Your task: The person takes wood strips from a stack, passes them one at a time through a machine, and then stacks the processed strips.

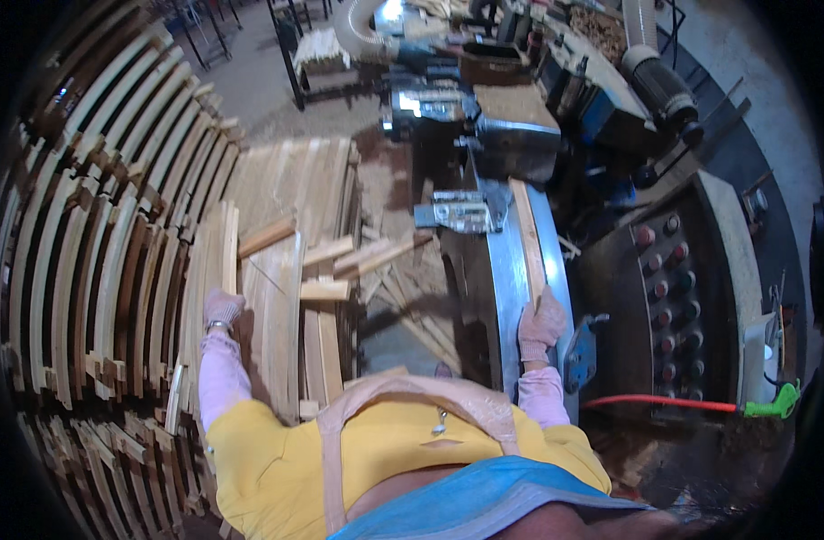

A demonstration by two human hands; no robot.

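My right hand (542, 330), in a pale knit glove, is closed around the near end of a narrow wooden strip (526, 229). That strip lies lengthwise on the shiny metal bed (509, 288) of a woodworking machine, its far end close to the machine's head (517, 148). Out to the left, my gloved left hand (223, 309) is closed on the near end of another wooden strip (229, 243), over a stack of flat boards (270, 180). The undersides of both hands are hidden. A metal guide block (461, 214) sits beside the bed.
Tall stacks of curved wooden pieces (88, 261) line the left side. Loose offcuts (407, 292) lie between stack and machine. At right stand a control panel (671, 297) with several buttons, a blue metal part (585, 353), and a red hose with a green air gun (772, 402).
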